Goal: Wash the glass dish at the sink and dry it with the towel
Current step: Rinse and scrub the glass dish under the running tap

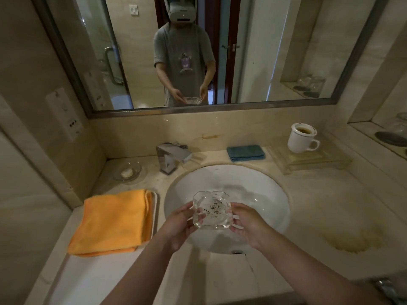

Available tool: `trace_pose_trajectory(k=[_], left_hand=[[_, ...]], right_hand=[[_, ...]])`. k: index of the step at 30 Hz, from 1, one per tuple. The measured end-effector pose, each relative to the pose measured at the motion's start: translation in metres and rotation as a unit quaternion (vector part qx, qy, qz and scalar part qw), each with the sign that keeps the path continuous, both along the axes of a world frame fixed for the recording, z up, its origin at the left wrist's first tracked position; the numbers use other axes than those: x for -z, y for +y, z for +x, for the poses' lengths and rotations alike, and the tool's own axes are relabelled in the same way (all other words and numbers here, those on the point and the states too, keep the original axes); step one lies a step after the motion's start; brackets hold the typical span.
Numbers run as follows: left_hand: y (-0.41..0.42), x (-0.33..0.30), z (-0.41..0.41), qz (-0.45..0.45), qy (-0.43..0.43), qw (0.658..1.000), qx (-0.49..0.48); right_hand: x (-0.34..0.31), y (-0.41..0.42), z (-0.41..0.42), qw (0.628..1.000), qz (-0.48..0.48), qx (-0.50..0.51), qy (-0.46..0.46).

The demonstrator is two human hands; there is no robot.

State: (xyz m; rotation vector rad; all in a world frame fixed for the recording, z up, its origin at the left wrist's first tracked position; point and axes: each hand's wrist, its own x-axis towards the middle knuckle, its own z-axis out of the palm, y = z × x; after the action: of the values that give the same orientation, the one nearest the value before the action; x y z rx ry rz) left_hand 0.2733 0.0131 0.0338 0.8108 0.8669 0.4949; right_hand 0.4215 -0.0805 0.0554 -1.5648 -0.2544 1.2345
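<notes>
A clear, square glass dish (211,209) with cut corners and dark specks in its bottom is held over the white sink basin (264,194). My left hand (181,225) grips its left edge and my right hand (248,225) grips its right edge. A folded orange towel (114,221) lies on the counter to the left of the basin. The chrome tap (172,156) stands behind the basin at the left, with no water running.
A folded blue cloth (245,152) lies behind the basin. A white mug (301,140) stands on a glass tray at back right. A glass soap dish (128,171) sits left of the tap. A mirror (220,51) fills the wall above.
</notes>
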Motion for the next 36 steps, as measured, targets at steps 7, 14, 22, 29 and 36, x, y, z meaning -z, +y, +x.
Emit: trace_pose_trajectory(k=[7,14,22,29,36], left_hand=[[0.036,0.004,0.01,-0.005,-0.011,1.0,0.008],[0.078,0.013,0.009,-0.027,-0.027,0.999,0.029],[0.098,0.025,0.015,-0.018,-0.005,1.0,-0.011],[0.107,0.029,0.037,-0.033,0.014,0.994,-0.099],[0.114,0.032,0.046,-0.044,0.014,0.989,-0.142]], right_hand=[[0.003,0.034,0.013,1.0,0.012,-0.003,0.003],[0.015,0.073,0.014,1.0,-0.011,-0.004,-0.01],[0.03,0.108,0.027,0.999,-0.029,-0.035,-0.01],[0.024,0.159,0.062,0.994,-0.026,-0.067,-0.081],[-0.007,0.244,0.077,0.943,0.036,-0.172,-0.282]])
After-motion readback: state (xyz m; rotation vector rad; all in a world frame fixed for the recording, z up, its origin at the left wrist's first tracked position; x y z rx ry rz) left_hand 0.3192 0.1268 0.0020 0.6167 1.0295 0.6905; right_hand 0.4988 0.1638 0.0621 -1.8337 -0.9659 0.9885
